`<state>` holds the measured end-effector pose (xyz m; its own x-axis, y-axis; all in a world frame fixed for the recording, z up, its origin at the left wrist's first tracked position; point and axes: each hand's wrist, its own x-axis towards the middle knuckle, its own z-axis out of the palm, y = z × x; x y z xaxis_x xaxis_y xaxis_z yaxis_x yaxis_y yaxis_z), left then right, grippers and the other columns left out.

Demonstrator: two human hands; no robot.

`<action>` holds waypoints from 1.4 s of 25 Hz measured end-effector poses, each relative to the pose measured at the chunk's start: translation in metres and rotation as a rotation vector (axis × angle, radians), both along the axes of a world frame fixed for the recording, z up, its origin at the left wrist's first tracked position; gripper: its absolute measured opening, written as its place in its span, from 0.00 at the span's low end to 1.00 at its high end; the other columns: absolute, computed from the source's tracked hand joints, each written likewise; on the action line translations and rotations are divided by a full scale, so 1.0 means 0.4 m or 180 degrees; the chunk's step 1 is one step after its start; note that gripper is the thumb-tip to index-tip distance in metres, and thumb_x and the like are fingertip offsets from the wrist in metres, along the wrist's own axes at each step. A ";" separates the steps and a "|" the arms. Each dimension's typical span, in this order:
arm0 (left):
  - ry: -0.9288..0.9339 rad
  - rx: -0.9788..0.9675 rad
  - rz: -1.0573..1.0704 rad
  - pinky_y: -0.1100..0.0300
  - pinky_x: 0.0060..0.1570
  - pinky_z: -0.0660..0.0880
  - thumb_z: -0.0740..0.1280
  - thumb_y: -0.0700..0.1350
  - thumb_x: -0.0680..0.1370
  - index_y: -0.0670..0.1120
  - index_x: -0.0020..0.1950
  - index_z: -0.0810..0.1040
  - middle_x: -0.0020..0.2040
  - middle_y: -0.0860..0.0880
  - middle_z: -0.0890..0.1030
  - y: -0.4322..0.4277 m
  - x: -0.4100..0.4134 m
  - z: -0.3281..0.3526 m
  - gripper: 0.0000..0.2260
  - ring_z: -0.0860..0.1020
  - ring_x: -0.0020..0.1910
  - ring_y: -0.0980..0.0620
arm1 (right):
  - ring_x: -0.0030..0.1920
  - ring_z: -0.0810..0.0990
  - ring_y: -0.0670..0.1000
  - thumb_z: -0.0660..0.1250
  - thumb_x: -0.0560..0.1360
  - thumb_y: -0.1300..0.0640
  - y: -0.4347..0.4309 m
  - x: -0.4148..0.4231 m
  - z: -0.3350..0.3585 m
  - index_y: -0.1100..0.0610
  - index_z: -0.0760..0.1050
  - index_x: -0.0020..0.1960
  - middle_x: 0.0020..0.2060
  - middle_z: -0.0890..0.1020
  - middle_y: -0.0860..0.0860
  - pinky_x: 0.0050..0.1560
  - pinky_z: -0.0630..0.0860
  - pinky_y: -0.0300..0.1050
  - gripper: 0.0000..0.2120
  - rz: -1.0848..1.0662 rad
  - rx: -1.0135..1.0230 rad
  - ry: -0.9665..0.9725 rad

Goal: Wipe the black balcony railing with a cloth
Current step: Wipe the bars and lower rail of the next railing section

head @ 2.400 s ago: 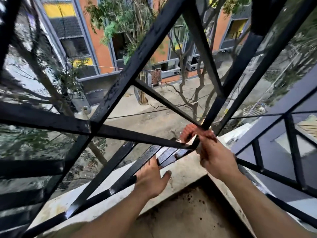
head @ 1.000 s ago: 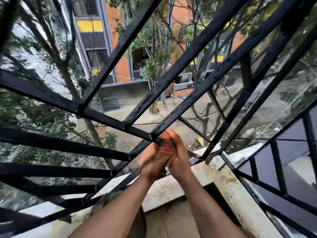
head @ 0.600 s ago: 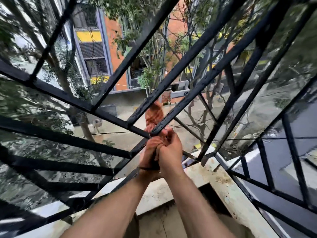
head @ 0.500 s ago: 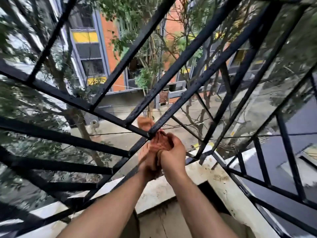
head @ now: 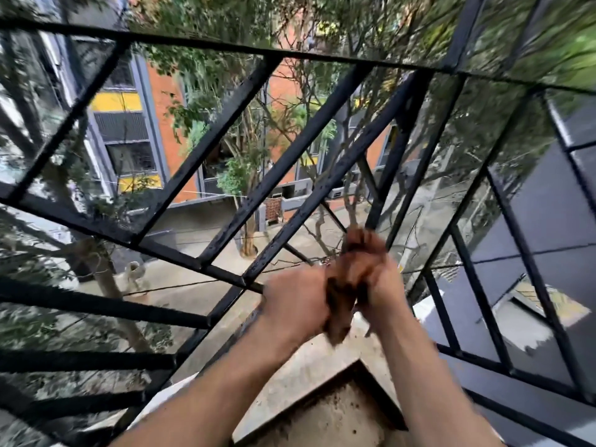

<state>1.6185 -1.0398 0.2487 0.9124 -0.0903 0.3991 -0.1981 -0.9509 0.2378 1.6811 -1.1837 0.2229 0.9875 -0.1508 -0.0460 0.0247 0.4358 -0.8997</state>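
The cloth (head: 341, 301) is brown and it sits squeezed between your two hands. Your left hand (head: 295, 303) is on its left side and your right hand (head: 382, 283) is on its right side. Both hands curl round the cloth and hold it tight, palm facing palm. One bit of the cloth sticks up above your right hand. Another bit hangs down below your hands, over the ledge (head: 306, 369).

The railing (head: 283, 162) is black, with long slanted bars that cross each other. Your hands are up against it, near the corner where two sides of the railing meet. A bar goes up from just behind the top of the cloth. The cloth looks very close to that bar, but your hands are blurry, so you cannot tell if it touches. The end of a cross bar is just beside your left hand.

The ledge under your hands is pale and has dark specks of dirt on it. Past the bars you can see green trees (head: 238, 175), an orange and grey building (head: 135, 137) and a street far below.
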 end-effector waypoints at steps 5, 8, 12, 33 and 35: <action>-0.1434 -0.0414 -0.0304 0.47 0.60 0.73 0.63 0.50 0.79 0.42 0.68 0.72 0.64 0.42 0.75 -0.096 0.189 0.315 0.20 0.74 0.61 0.42 | 0.65 0.74 0.59 0.66 0.72 0.59 -0.066 0.153 0.418 0.52 0.64 0.78 0.71 0.71 0.56 0.65 0.72 0.52 0.34 -0.1657 -0.3952 -0.1051; -0.0080 -0.1068 -0.0270 0.47 0.64 0.69 0.63 0.55 0.80 0.46 0.74 0.65 0.69 0.43 0.73 -0.103 0.292 0.365 0.25 0.72 0.68 0.42 | 0.68 0.72 0.64 0.68 0.72 0.60 -0.091 0.225 0.445 0.52 0.60 0.81 0.76 0.64 0.58 0.65 0.73 0.58 0.39 -0.1805 -0.4553 -0.1326; -0.0301 -0.1200 -0.0176 0.47 0.54 0.77 0.63 0.58 0.81 0.48 0.60 0.71 0.48 0.46 0.82 -0.095 0.343 0.300 0.16 0.80 0.54 0.40 | 0.56 0.78 0.68 0.70 0.73 0.57 -0.165 0.233 0.425 0.46 0.62 0.78 0.67 0.73 0.60 0.51 0.79 0.60 0.35 -0.1266 -0.5584 -0.1338; -0.0300 -0.1241 -0.0745 0.49 0.53 0.78 0.66 0.53 0.77 0.51 0.77 0.60 0.64 0.49 0.74 -0.029 0.287 0.218 0.30 0.78 0.49 0.49 | 0.43 0.80 0.64 0.67 0.74 0.57 -0.182 0.247 0.195 0.48 0.61 0.78 0.49 0.75 0.58 0.36 0.75 0.52 0.34 -0.0312 -0.6463 -0.1338; -0.0231 -0.1402 -0.0815 0.49 0.55 0.77 0.64 0.57 0.78 0.51 0.77 0.61 0.65 0.50 0.75 -0.020 0.278 0.214 0.29 0.78 0.53 0.50 | 0.46 0.82 0.63 0.66 0.76 0.51 -0.172 0.268 0.248 0.49 0.66 0.74 0.48 0.77 0.57 0.39 0.78 0.51 0.27 -0.0186 -0.6498 -0.0868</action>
